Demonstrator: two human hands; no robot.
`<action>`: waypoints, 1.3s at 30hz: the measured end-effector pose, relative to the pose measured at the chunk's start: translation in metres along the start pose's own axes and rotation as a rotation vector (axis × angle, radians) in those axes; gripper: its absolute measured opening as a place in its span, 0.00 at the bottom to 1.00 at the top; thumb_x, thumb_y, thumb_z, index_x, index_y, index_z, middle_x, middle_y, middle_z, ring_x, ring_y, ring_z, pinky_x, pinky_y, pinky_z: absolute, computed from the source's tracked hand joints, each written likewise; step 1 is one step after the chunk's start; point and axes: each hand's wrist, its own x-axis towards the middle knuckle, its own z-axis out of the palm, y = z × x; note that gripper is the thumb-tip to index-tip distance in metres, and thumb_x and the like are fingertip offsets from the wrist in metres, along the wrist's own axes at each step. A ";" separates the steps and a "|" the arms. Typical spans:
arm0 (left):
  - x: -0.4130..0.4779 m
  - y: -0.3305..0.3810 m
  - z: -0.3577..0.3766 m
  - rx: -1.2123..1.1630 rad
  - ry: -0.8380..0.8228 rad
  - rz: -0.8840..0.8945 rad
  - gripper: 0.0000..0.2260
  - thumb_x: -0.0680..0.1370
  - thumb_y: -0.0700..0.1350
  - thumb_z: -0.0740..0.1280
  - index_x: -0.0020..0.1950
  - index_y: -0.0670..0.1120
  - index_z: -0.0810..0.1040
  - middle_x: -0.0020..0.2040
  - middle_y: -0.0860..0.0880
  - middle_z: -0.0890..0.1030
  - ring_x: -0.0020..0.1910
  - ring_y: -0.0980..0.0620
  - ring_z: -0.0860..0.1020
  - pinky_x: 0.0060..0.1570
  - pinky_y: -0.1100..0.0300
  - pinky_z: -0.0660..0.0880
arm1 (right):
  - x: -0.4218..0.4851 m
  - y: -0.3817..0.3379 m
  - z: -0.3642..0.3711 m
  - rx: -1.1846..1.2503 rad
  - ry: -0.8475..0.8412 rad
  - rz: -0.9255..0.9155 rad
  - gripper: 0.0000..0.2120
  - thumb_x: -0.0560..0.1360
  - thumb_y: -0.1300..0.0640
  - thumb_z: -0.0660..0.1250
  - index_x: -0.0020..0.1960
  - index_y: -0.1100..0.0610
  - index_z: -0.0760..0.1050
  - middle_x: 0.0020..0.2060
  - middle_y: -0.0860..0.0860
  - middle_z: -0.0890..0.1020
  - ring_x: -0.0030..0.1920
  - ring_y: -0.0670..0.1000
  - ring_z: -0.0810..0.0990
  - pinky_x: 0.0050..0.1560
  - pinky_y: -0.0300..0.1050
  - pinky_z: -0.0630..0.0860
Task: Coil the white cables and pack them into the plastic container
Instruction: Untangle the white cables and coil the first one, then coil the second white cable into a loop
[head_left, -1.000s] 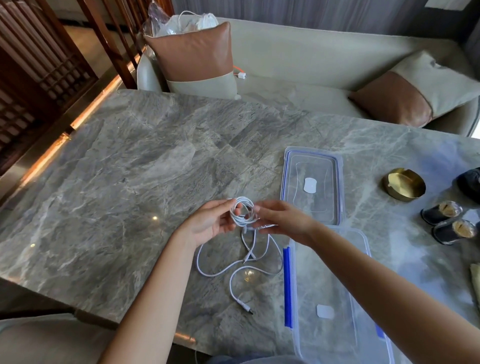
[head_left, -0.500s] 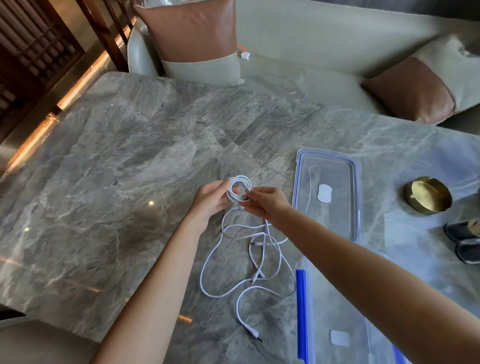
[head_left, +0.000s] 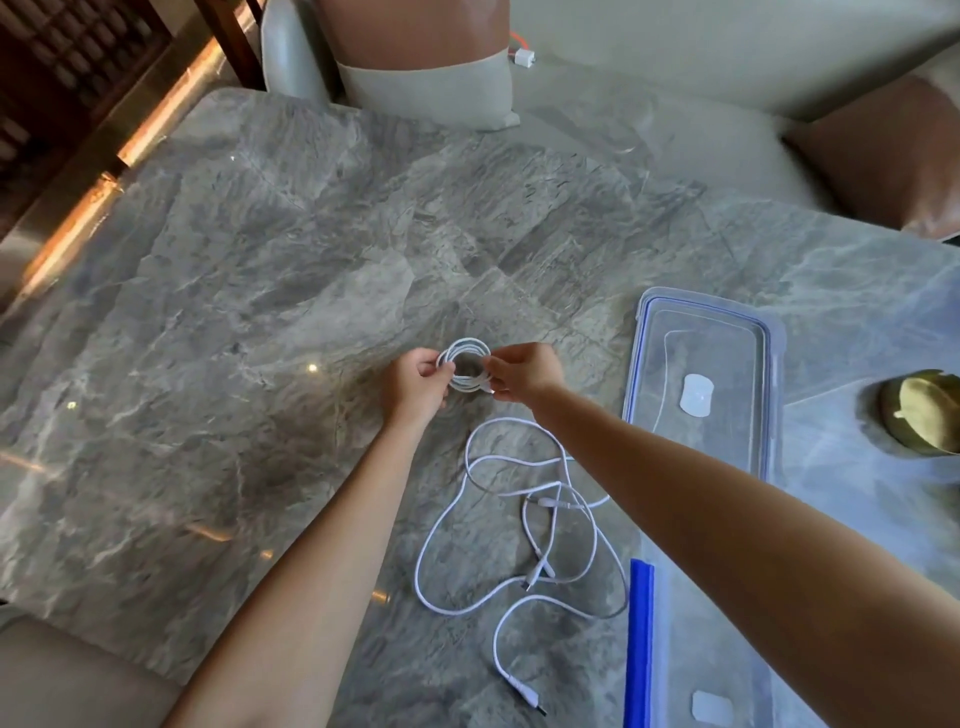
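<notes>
- The left hand (head_left: 415, 387) pinches one side of a small white coil (head_left: 464, 370) at the middle of the grey desk (head_left: 260, 312).
- The right hand (head_left: 522, 371) grips the opposite side, fingers (head_left: 497, 366) curled round the loops.
- The loops are best kept even and snug, with the plug end tucked in, before release.
- Loose cables (head_left: 519, 525) sprawl nearer the person, beside the open container (head_left: 640, 639); its lid (head_left: 701, 332) lies beyond.

We are looking down on a grey marble table (head_left: 260, 312), a brass dish (head_left: 922, 415) sitting at right, a brown cushion (head_left: 883, 161) resting on the sofa (head_left: 675, 67) behind.
</notes>
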 end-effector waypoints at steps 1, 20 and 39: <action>0.002 -0.004 0.002 0.006 0.001 -0.015 0.04 0.76 0.36 0.65 0.51 0.39 0.75 0.29 0.47 0.74 0.16 0.63 0.70 0.18 0.69 0.67 | 0.004 0.003 0.001 -0.007 0.016 -0.003 0.08 0.72 0.60 0.70 0.48 0.65 0.81 0.28 0.54 0.77 0.26 0.47 0.76 0.32 0.42 0.81; 0.011 -0.032 -0.004 0.220 0.133 0.025 0.17 0.73 0.47 0.69 0.59 0.42 0.73 0.48 0.43 0.78 0.50 0.43 0.78 0.52 0.51 0.74 | 0.016 0.016 0.002 -0.239 -0.032 -0.195 0.19 0.68 0.60 0.74 0.57 0.59 0.75 0.42 0.55 0.79 0.42 0.52 0.78 0.47 0.49 0.78; -0.083 -0.083 -0.020 0.175 -0.159 0.024 0.12 0.78 0.36 0.61 0.35 0.43 0.75 0.33 0.41 0.77 0.30 0.50 0.73 0.36 0.58 0.68 | -0.060 0.032 -0.020 -0.259 -0.447 -0.091 0.05 0.76 0.62 0.64 0.41 0.58 0.74 0.30 0.54 0.75 0.21 0.40 0.73 0.30 0.36 0.74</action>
